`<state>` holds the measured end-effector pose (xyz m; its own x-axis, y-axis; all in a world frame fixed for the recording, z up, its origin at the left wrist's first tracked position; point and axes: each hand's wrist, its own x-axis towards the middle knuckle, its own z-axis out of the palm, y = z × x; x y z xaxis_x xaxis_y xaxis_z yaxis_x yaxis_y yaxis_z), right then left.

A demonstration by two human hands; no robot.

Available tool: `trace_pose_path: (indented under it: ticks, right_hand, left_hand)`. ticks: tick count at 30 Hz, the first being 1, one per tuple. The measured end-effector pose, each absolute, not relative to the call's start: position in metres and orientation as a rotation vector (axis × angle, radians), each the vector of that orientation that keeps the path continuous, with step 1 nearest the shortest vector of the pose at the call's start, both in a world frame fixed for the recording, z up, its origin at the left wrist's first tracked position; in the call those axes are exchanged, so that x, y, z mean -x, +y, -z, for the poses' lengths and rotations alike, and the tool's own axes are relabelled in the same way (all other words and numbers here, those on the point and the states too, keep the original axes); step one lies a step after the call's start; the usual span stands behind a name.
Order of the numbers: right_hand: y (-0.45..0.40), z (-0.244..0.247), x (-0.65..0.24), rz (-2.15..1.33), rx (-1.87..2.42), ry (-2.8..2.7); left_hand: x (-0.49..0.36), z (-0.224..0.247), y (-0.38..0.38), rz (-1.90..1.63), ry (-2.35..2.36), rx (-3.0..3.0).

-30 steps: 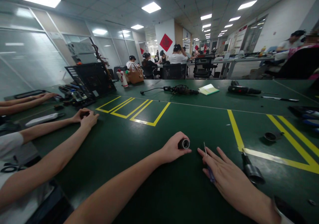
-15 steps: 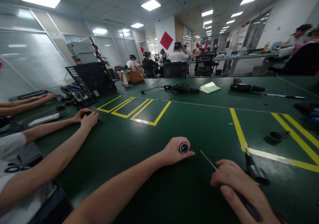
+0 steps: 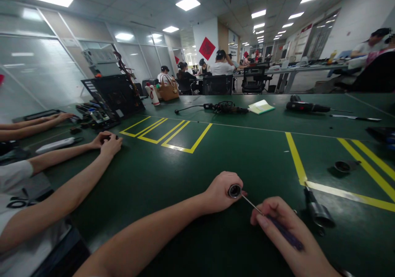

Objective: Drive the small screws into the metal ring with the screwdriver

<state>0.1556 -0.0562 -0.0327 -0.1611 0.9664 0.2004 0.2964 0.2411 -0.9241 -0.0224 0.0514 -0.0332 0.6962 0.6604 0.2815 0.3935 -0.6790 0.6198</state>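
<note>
My left hand (image 3: 220, 192) is closed around a round metal part (image 3: 235, 191), whose hollow ring end faces me; the rest of it is hidden in the fist. My right hand (image 3: 284, 227) grips a screwdriver with a dark purple handle (image 3: 285, 232) and a thin shaft (image 3: 251, 203). The shaft's tip meets the edge of my left hand, close to the ring; whether it touches the metal part I cannot tell. Right of my right hand lies a dark, cone-shaped metal piece (image 3: 317, 211).
Another cup-like metal piece (image 3: 344, 166) lies among yellow tape lines (image 3: 294, 158) on the green table (image 3: 173, 174). Farther back are a power drill (image 3: 307, 105), a pen (image 3: 354, 117), a notepad (image 3: 261, 107) and a cabled tool (image 3: 225, 108). A co-worker's hands (image 3: 108, 142) are at left.
The screwdriver has moved left and its tip has come up to my left hand. My left hand has shifted slightly right with the metal part.
</note>
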Motion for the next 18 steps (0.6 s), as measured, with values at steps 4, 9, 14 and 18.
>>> trace_pose_path:
  ticks: [4, 9, 14, 18]
  right_hand:
    - [-0.0537, 0.0314, -0.1563, -1.028, 1.223, -1.62]
    - [-0.0506, 0.0275, -0.1568, -1.172, 1.206, -1.376]
    - [-0.0475, 0.027, -0.1537, -1.319, 1.143, -1.145]
    - [-0.0499, 0.0346, -0.1563, -1.244, 1.174, -1.215]
  left_hand:
    - [0.0219, 0.0334, 0.0507, -0.712, 0.787, -2.389]
    - [0.0225, 0.0323, 0.0504, -0.657, 0.742, -2.402]
    - [0.0231, 0.0302, 0.049, -0.708, 0.721, -2.332]
    - [0.0222, 0.0299, 0.0484, -0.752, 0.773, -2.292]
